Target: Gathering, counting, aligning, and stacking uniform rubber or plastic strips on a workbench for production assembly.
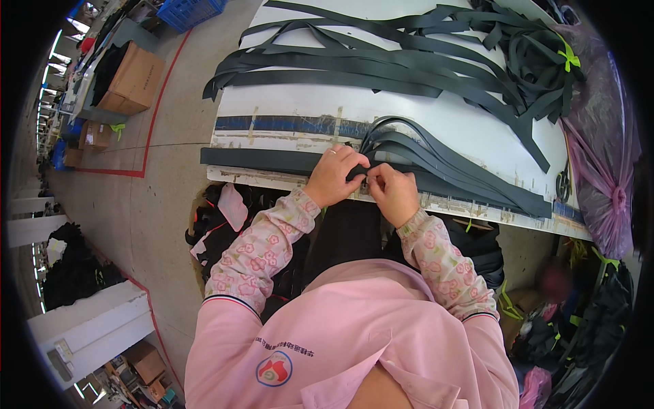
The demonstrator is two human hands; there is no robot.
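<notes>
A bundle of flat dark grey fabric strips (443,163) lies along the front edge of the white table, its upper strips bowed up in loops. My left hand (334,176) rests on the bundle with thumb and index finger curled round the strips. Close beside it, my right hand (395,194) pinches at the same spot with its fingertips. Whether a small tie or only strip lies between the fingertips is hidden. Left of my hands, the strips' flat end (255,159) reaches past the table's left edge.
More long dark strips (381,61) spread across the far part of the white table (293,102), heaped at right near a yellow-green tie (569,54). Scissors (563,185) lie by the right edge. A pink plastic bag (606,150) hangs beyond it. Cardboard boxes (133,78) stand at left.
</notes>
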